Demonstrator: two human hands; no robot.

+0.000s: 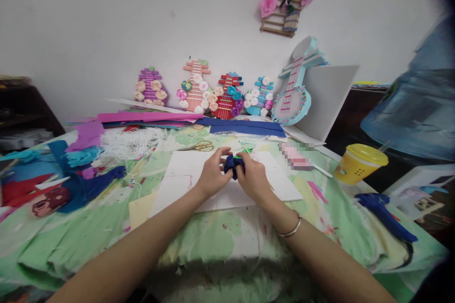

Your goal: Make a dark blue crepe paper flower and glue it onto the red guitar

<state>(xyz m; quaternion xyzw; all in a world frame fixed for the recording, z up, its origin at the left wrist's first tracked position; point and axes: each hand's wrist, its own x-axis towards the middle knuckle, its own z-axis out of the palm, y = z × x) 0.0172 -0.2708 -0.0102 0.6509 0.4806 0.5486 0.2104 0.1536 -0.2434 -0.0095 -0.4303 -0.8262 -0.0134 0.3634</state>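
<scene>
Between my two hands is a small dark blue crepe paper flower (232, 165), held over a white board (177, 184). My left hand (214, 170) grips its left side, with thumb and fingers curled round the edge. On the other side, the fingers of my right hand (253, 175) are bent against the blue paper. They partly hide it, so its exact shape is hard to make out. Behind my right hand, something bright green (245, 153) and thin sticks show on the board. Gold-handled scissors (202, 146) lie just beyond the board's back edge.
Paper scraps (85, 156) and white string (131, 144) heap up at the left. A blue glue gun (386, 215) and a yellow lidded cup (359, 163) stand at the right. Blue paper (245, 128) and flower-decorated instrument models (227, 97) line the back by the wall.
</scene>
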